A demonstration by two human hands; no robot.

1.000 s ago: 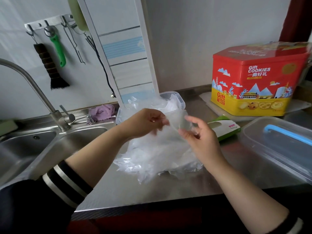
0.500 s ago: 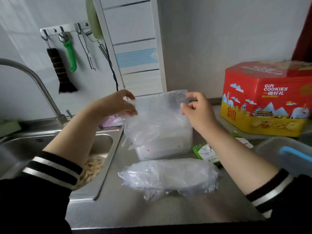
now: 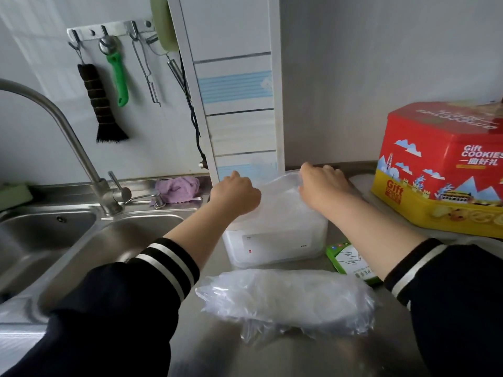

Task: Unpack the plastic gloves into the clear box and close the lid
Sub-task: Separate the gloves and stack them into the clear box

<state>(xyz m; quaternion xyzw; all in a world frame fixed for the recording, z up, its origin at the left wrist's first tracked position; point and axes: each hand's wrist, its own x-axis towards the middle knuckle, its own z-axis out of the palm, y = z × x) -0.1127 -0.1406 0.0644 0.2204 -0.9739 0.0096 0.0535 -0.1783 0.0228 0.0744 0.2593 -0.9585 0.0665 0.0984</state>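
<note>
head view looks down at the clear box [image 3: 275, 240], which stands on the steel worktop [image 3: 206, 346] and serves as the landmark. both hands are at the box's open top: the left hand [image 3: 235, 193] over its left rim, the right hand [image 3: 324, 186] over its right rim, fingers curled down into a sheet of thin plastic gloves [image 3: 277, 205] stretched between them across the mouth. each grip looks narrow and closed on that plastic, though the fingertips are hidden behind the knuckles, so the exact pinch is a judgement. a second bundle of gloves [image 3: 285, 300] lies on the worktop just in front of the box, nearer the person, its long axis running left to right, parallel to the box's front wall. it sits about midway between the two forearms, perhaps slightly nearer the right one. the green packet [image 3: 351, 263] lies at the box's front right corner. no lid is visible in this frame. likely next: press the held gloves down, then reach back toward the body for the bundle.
</note>
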